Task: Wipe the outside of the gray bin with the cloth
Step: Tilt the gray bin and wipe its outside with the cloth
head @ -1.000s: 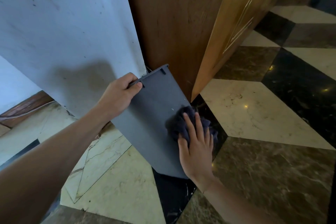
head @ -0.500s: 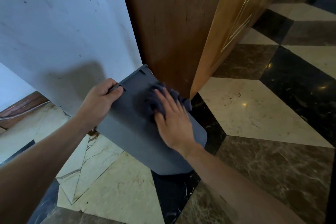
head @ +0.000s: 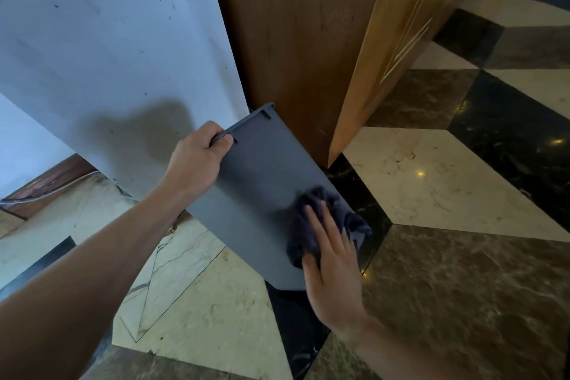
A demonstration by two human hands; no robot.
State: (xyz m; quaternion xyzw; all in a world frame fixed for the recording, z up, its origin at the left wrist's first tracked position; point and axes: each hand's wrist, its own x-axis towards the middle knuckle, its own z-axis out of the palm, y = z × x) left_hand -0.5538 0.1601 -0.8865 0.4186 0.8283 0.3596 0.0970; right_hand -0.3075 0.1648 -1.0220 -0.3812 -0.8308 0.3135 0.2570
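Note:
The gray bin (head: 262, 182) stands tilted in front of me, its flat outer side facing up, its base on the floor near a wooden door edge. My left hand (head: 197, 160) grips the bin's upper rim at its left corner. My right hand (head: 331, 259) lies flat on a dark blue cloth (head: 320, 222) and presses it against the lower right part of the bin's side. The cloth is bunched and hangs slightly over the bin's right edge. The bin's inside is hidden.
A pale wall (head: 108, 55) rises on the left. A brown wooden door frame (head: 293, 40) and a lighter wooden door (head: 394, 34) stand just behind the bin. Polished marble floor tiles (head: 447, 287) in cream, brown and black spread to the right and below.
My right hand slid the cloth from near the bin's upper rim down to its lower right part. My left hand kept its hold on the rim.

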